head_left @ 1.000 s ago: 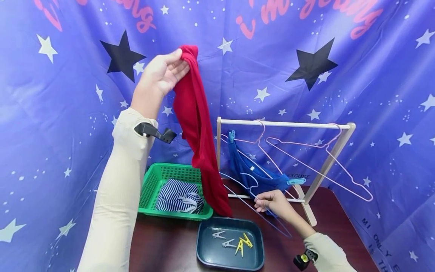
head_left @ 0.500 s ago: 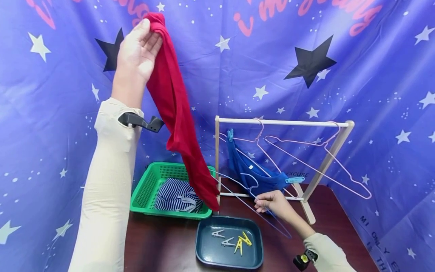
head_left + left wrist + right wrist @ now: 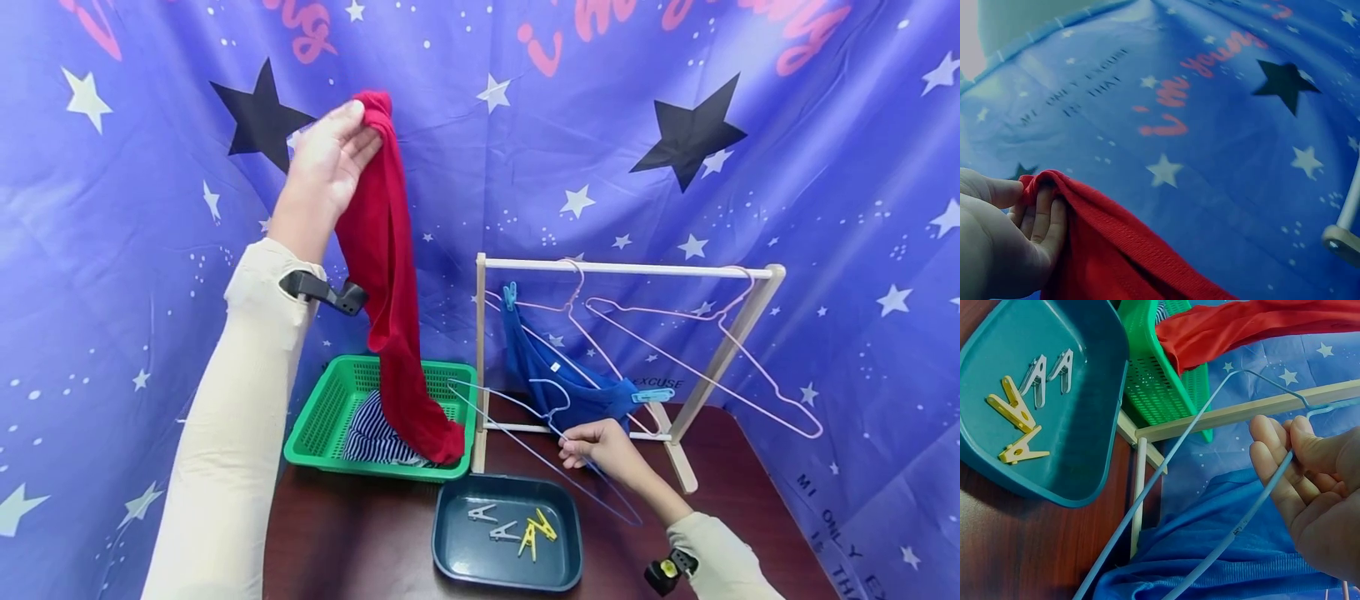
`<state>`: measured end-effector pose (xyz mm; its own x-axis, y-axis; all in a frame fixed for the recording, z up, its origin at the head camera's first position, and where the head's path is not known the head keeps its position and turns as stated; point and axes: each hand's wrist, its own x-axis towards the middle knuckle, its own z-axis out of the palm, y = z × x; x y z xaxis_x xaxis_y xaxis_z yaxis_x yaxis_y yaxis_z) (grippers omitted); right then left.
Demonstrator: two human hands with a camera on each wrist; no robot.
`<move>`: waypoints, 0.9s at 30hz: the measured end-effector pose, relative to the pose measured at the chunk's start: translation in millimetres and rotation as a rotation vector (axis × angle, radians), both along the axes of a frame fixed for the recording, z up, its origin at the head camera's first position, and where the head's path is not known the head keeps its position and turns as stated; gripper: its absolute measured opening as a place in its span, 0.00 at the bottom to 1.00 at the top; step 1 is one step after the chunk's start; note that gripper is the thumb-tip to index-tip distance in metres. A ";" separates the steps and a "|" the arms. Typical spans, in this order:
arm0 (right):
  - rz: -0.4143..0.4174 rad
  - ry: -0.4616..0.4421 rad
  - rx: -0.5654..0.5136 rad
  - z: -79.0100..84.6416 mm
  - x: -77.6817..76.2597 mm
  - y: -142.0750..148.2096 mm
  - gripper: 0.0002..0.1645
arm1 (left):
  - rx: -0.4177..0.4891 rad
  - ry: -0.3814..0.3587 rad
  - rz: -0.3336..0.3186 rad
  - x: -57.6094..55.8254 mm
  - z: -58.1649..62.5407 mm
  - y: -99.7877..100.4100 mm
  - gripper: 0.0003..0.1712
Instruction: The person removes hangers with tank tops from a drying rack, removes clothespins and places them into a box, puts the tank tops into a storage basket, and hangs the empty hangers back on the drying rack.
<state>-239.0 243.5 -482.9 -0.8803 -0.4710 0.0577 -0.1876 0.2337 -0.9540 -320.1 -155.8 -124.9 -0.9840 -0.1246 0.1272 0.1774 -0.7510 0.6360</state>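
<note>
High on the left, my left hand pinches the top of a red cloth garment, which hangs down in a long strip. Its lower end lies over the green basket, partly covering a striped navy-and-white cloth. In the left wrist view the thumb and fingers grip the red edge. My right hand pinches a light blue wire hanger by one side, in front of the rack. The right wrist view shows thumb and fingertips closed on the blue hanger's wire.
A wooden rack carries two pink hangers. Blue cloth is fixed to one of them with light blue clothespins. On the table, a dark tray holds grey and yellow clothespins. A starry curtain stands behind.
My left hand rose leftward with the red garment, then came down a little. The garment's lower end swung left over the basket. My right hand and the hanger stay nearly still.
</note>
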 end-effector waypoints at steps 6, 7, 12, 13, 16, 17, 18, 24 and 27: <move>-0.009 0.006 0.019 -1.9 -0.4 0.5 0.13 | -0.121 0.005 -0.002 -7.3 -24.0 6.7 0.06; -0.007 0.007 0.017 -1.9 -0.6 0.7 0.13 | -0.139 0.005 -0.001 -8.3 -27.5 7.5 0.06; -0.003 0.016 0.017 -2.6 -1.8 0.9 0.13 | -0.267 -0.021 -0.021 -10.0 -45.9 8.8 0.05; -0.002 0.018 0.019 -2.9 -2.1 0.6 0.13 | -0.301 -0.028 -0.026 -10.3 -50.2 8.6 0.05; -0.005 0.015 0.024 -3.9 -3.1 -0.1 0.13 | -0.383 -0.060 -0.036 -11.5 -63.7 7.0 0.05; -0.004 0.012 0.021 -3.9 -3.4 -0.3 0.13 | -0.406 -0.072 -0.037 -12.6 -68.6 6.1 0.05; -0.003 0.010 0.019 -3.9 -3.6 -0.6 0.13 | -0.427 -0.085 -0.038 -13.4 -73.6 5.2 0.05; -0.003 0.003 0.014 -1.3 -3.5 -2.6 0.13 | -0.515 -0.186 -0.064 -19.0 -104.1 0.0 0.06; -0.005 0.005 0.019 0.5 -3.1 -4.0 0.13 | -0.568 -0.244 -0.106 -19.7 -117.7 -5.2 0.07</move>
<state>-242.0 239.5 -482.4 -0.8823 -0.4678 0.0529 -0.1907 0.2523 -0.9487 -339.9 -160.9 -242.6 -0.9964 -0.0036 -0.0845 -0.0798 -0.2898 0.9538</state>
